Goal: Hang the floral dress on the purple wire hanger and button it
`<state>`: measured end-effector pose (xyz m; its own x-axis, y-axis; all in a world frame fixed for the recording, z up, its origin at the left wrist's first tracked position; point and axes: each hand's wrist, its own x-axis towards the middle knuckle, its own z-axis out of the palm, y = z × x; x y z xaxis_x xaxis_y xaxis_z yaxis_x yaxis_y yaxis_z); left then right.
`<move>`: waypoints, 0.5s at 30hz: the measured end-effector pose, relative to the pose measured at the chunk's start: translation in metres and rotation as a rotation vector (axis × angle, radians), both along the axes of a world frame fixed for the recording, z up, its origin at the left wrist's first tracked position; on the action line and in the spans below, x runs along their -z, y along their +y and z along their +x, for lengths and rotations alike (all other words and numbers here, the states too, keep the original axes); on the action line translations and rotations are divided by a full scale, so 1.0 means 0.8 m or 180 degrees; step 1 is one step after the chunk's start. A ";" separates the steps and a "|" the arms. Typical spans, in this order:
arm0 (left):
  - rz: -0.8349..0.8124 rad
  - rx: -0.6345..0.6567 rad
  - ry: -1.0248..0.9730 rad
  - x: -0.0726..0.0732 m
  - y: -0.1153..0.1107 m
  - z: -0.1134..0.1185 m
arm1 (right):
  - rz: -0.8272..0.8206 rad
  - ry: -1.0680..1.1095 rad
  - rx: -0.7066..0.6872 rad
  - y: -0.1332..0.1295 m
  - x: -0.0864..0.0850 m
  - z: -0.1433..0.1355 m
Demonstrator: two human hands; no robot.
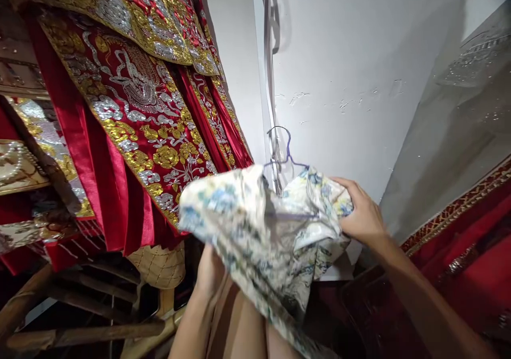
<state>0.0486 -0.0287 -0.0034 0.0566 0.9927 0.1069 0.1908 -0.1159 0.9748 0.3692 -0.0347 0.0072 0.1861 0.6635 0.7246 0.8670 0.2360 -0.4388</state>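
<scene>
A white garment with a blue and green floral print (pixel 247 231) hangs on a purple hanger (pixel 289 148) in front of me. The hanger's hook stands above the neckline, close to a white cable against the wall. My right hand (pixel 363 212) grips the garment's right shoulder, thumb in front and fingers over the top. My left hand (pixel 209 271) is under the garment's left side, and the cloth covers its fingers. Folds of the garment slant down across my lap, slightly blurred.
A red costume (pixel 139 98) with gold and silver embroidery hangs on the left. Below it are a bamboo chair (pixel 83 335) and a woven, cream-coloured form (pixel 162 266). A white wall (pixel 339 55) stands ahead. Sheer sparkling fabric (pixel 459 114) and red cloth (pixel 471 258) hang at the right.
</scene>
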 end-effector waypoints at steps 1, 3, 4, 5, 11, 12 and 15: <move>-0.0041 0.0126 -0.0567 0.016 0.000 0.000 | -0.0084 0.0016 0.0159 0.004 -0.011 0.006; -0.0194 0.0261 -0.1598 0.051 0.000 0.010 | -0.0138 0.0005 0.0367 0.015 -0.031 0.012; -0.0292 0.0192 -0.1885 0.070 0.001 0.018 | -0.0149 -0.0027 0.0421 0.021 -0.039 0.011; -0.0380 0.0055 -0.1984 0.087 0.001 0.028 | -0.0161 -0.0095 0.0418 0.025 -0.045 0.010; -0.0448 -0.0712 -0.1841 0.151 -0.006 0.074 | -0.0324 -0.0768 -0.0566 0.024 -0.051 -0.019; -0.0451 -0.0772 -0.1894 0.156 -0.011 0.077 | -0.0431 -0.0733 -0.0804 0.018 -0.048 -0.027; -0.0576 -0.0742 -0.2155 0.171 -0.028 0.081 | -0.1127 -0.0289 -0.2029 -0.005 -0.031 -0.061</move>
<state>0.1136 -0.0509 -0.1402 -0.1782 0.9763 -0.1229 -0.4594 0.0279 0.8878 0.3205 -0.0386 0.0319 -0.3647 0.8201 0.4410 0.6454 0.5640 -0.5152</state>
